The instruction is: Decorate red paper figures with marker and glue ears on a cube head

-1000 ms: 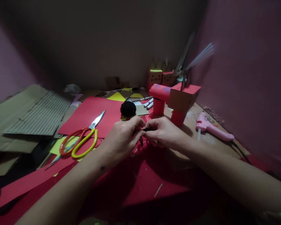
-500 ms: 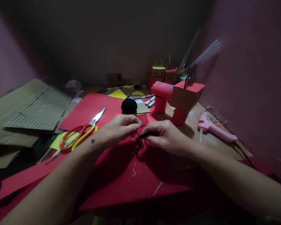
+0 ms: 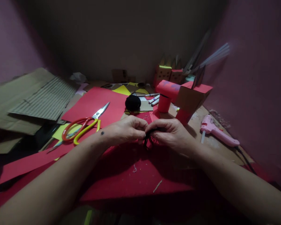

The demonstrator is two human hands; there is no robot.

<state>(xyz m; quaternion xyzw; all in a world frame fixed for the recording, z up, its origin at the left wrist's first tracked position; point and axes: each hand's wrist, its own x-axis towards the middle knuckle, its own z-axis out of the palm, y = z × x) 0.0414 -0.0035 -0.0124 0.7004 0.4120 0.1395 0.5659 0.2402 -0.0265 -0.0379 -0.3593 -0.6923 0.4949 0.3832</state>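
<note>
Black yarn hangs in loops between my two hands above the red table. My left hand pinches it with thumb and forefinger. Fingers closed, my right hand grips the bundled part of the same yarn, and the fingertips of both hands meet there. Just beyond them rests a round ball of black yarn. Scissors with one red-orange and one yellow handle lie partly spread to the left, their blades over a red paper sheet.
On the right stand a red paper-covered cardboard figure and a pink glue gun with its cord. Corrugated cardboard is piled at left. Markers and yellow paper lie behind. Small boxes with drawn dots stand at the back.
My hands have drawn together, the left reaching the right at the yarn. The yarn loops hang between the fingertips now. The view has shifted slightly.
</note>
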